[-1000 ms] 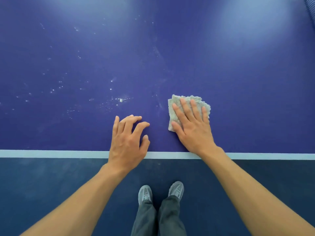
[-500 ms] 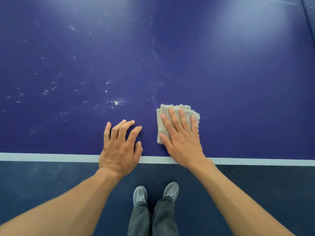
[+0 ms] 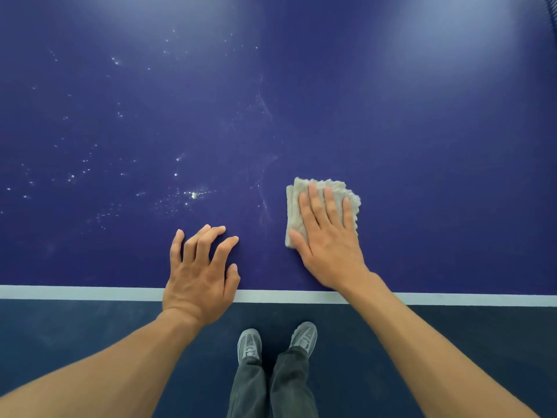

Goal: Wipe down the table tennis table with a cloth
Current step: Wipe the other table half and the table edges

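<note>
The dark blue table tennis table fills most of the head view, its white edge line running along the near side. A folded, pale grey cloth lies flat on the table near that edge. My right hand presses down on it with fingers spread, covering its right half. My left hand rests on the bare table to the left of the cloth, fingers bent and apart, holding nothing. White dust specks are scattered over the table's left half.
Faint smear streaks run up the table just left of the cloth. Below the table edge lies dark blue floor, where my grey shoes and dark trousers stand. A dark ribbed thing shows at the top right corner.
My right hand slid the cloth left and toward the near edge, then back right, away from the specks. My left hand stayed planted by the edge line.
</note>
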Demonstrator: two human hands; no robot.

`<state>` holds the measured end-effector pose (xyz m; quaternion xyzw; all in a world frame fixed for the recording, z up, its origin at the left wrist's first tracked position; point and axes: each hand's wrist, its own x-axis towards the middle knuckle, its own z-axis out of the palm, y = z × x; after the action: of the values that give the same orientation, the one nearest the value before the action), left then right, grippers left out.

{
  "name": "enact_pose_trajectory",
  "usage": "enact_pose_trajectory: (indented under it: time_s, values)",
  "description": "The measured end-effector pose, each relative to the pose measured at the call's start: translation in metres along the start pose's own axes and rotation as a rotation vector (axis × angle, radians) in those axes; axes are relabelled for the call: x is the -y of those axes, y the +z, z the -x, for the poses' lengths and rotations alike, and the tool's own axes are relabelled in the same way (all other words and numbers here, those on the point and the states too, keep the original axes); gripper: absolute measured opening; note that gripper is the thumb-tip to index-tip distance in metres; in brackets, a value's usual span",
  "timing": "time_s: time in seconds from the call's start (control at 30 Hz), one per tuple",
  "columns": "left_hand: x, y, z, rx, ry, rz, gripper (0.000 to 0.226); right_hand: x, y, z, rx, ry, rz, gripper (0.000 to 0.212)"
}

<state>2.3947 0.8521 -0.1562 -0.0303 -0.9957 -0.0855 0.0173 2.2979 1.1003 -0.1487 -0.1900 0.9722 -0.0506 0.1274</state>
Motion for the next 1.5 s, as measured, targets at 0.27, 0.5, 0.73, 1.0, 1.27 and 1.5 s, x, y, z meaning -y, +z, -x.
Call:
enact_pose_trajectory:
  time_s: [0.27, 0.5, 0.73, 1.0, 1.27, 1.5]
  values:
    - [0.001, 0.001, -0.001, 0.009, 0.003, 0.007, 0.048, -0.084, 0.005, 0.063, -0.051, 0.453, -0.069, 0.076]
    - [0.002, 0.004, 0.0, -0.008, 0.009, 0.001, 0.049, 0.037, 0.022, 0.046, -0.13, 0.187, -0.049, 0.077]
    - [0.004, 0.003, 0.001, 0.0, 0.016, -0.001, 0.049, -0.019, 0.027, 0.099, -0.087, 0.136, -0.017, 0.073]
    - [0.001, 0.0, 0.002, -0.02, -0.009, 0.055, 0.046, -0.035, 0.016, 0.095, -0.122, 0.841, -0.203, 0.077]
    - [0.015, -0.018, 0.012, -0.142, -0.007, 0.262, 0.049, 0.11, 0.033, 0.055, -0.092, 0.036, -0.016, 0.07]
    - [0.092, -0.038, 0.023, -0.149, 0.019, 0.136, 0.039, 0.08, 0.031, 0.068, -0.045, 0.444, -0.049, 0.072]
